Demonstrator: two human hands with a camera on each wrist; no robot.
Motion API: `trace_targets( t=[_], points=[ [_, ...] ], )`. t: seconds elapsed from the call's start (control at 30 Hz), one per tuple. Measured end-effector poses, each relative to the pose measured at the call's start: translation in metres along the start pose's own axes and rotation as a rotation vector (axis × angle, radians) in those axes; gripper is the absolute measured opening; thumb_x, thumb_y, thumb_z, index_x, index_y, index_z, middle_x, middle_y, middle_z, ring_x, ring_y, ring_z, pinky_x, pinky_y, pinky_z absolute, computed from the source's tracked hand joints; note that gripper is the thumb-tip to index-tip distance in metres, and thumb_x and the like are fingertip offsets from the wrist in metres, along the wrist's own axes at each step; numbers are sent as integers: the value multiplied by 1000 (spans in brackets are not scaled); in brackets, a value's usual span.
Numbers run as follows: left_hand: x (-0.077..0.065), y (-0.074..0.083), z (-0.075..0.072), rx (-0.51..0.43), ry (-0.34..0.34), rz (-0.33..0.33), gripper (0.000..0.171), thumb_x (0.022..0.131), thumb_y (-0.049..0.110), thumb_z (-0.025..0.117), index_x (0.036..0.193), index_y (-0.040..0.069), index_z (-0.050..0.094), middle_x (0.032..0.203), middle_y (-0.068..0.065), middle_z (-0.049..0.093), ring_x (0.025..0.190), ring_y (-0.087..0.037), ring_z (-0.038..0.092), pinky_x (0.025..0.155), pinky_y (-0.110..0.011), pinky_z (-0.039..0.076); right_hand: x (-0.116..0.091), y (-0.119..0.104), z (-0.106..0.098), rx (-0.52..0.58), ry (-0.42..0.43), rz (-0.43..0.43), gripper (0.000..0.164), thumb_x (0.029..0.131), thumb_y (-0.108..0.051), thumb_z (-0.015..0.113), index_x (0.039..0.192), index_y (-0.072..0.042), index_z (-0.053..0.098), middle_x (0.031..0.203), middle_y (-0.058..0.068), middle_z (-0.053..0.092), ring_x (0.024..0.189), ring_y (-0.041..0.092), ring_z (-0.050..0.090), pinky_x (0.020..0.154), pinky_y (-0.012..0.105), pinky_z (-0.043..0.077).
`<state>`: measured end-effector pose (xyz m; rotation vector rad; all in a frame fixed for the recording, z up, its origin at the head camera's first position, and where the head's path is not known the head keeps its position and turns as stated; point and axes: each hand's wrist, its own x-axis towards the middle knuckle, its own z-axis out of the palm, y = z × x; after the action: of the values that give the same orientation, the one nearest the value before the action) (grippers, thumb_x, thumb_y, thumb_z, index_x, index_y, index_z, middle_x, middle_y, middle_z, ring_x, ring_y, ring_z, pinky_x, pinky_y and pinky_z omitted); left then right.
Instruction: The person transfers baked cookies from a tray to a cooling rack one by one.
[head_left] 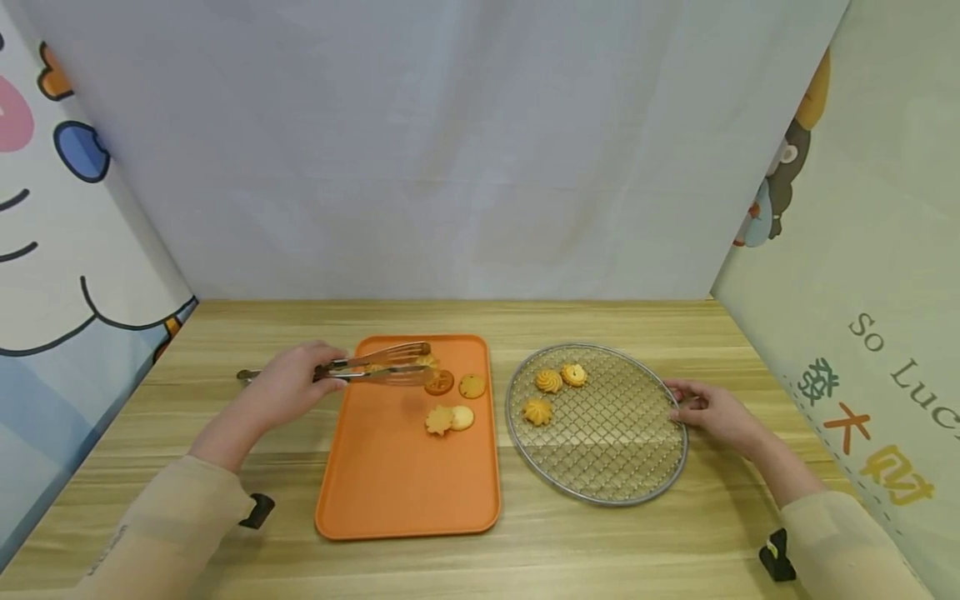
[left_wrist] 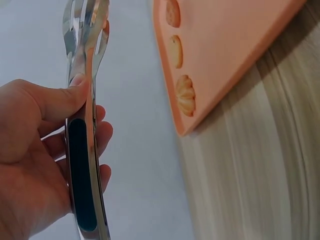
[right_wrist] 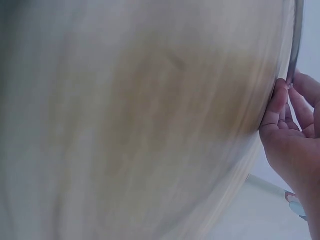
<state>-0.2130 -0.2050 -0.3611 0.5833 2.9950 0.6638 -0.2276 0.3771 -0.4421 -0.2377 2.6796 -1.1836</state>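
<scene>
My left hand (head_left: 294,382) grips a pair of metal tongs (left_wrist: 84,165) with dark handle inlays, thumb on one arm and fingers round the other. The tongs' slotted heads reach over the far part of an orange tray (head_left: 412,492). Several cookies lie on that tray, among them a flower-shaped cookie (head_left: 439,421) beside a pale round cookie (head_left: 462,417). On the right, my right hand (head_left: 716,417) pinches the rim of a round wire rack (head_left: 622,442). Three cookies, including a swirled cookie (head_left: 548,381), sit at the rack's left side.
The wood-grain table (head_left: 570,550) carries both tray and rack, side by side with a narrow gap. A pale curtain (head_left: 450,167) hangs along its back edge. Printed panels stand on the left and right sides.
</scene>
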Motion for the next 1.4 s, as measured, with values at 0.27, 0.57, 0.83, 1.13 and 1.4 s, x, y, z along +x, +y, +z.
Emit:
trace_targets(
  t=[0.27, 0.57, 0.83, 1.13, 1.4],
  points=[
    [3, 20, -1, 8, 12, 16, 33, 88, 13, 67, 118, -1, 62, 101, -12, 61, 81, -21, 57, 67, -37, 47, -1, -1, -3, 24, -25, 20, 59, 90, -15, 65, 139, 7, 40, 118, 25, 53, 90, 11, 55, 73, 19, 48],
    [5, 42, 1, -8, 43, 49, 32, 87, 13, 68, 116, 0, 64, 93, -9, 59, 73, -18, 51, 61, -32, 43, -1, -6, -7, 60, -89, 31, 63, 91, -16, 63, 141, 8, 34, 118, 25, 49, 94, 15, 53, 76, 19, 47],
    [9, 62, 10, -44, 68, 57, 31, 86, 13, 70, 113, 0, 65, 93, -10, 62, 70, -17, 52, 59, -30, 44, 4, -2, -10, 109, -135, 15, 63, 90, -13, 63, 141, 9, 32, 117, 24, 47, 95, 15, 50, 79, 19, 46],
    [13, 82, 24, -53, 105, 97, 33, 85, 15, 72, 115, 2, 66, 109, -14, 64, 76, -17, 57, 62, -30, 47, 5, -1, -11, 118, -140, 24, 64, 90, -12, 63, 142, 9, 32, 117, 25, 47, 96, 15, 50, 78, 19, 47],
    [17, 103, 31, -67, 89, 104, 32, 85, 16, 71, 115, 5, 66, 107, -10, 64, 74, -15, 55, 62, -29, 45, 5, -2, -9, 140, -146, 12, 64, 90, -11, 63, 141, 10, 31, 117, 25, 46, 96, 17, 50, 77, 19, 47]
  ],
)
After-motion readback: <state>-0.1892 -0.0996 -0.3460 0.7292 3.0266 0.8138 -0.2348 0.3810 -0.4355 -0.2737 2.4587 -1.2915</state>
